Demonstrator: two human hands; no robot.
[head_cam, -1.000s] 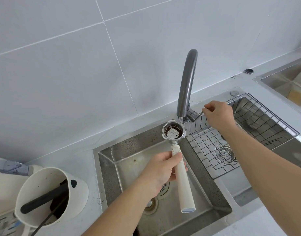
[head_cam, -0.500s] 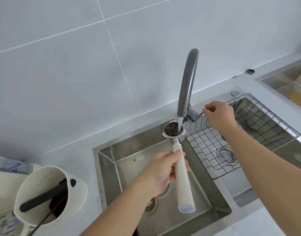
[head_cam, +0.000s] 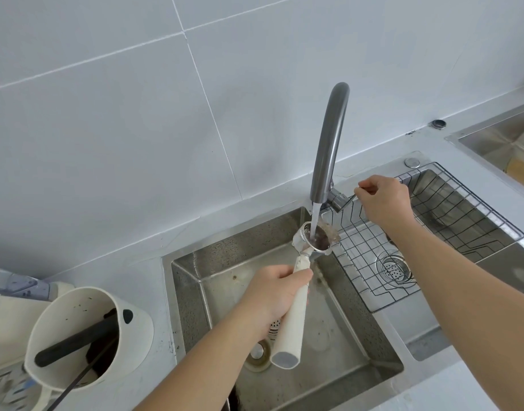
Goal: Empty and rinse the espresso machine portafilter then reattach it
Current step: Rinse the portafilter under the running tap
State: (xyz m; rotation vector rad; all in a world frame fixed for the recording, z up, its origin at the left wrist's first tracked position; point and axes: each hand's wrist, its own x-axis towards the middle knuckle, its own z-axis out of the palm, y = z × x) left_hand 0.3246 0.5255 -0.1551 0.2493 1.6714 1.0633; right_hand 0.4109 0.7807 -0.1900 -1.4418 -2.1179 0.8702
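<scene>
Portafilter [head_cam: 309,250] with round steel basket and long cream handle, over the left basin of the stainless steel sink [head_cam: 192,292], directly under the grey curved tap [head_cam: 328,137].

Far left: cream plastic bin [head_cam: 85,336] on the counter, dark tools inside.

Centre: left hand [head_cam: 274,298] clenched around the cream handle near its neck, basket raised and tilted slightly toward the wall. Thin stream of water striking the basket, splashing at its right rim. Dark brown coffee residue visible inside, shiny steel outside, handle's grey end cap pointing toward the camera.

Right: right hand [head_cam: 383,200] pinching the thin tap lever [head_cam: 351,198], above a wire rack [head_cam: 426,232] across the right basin.

Best practice here, as a judgement: basket low in the basin, tilted gently, swirled so grounds wash out without spraying the counter.
</scene>
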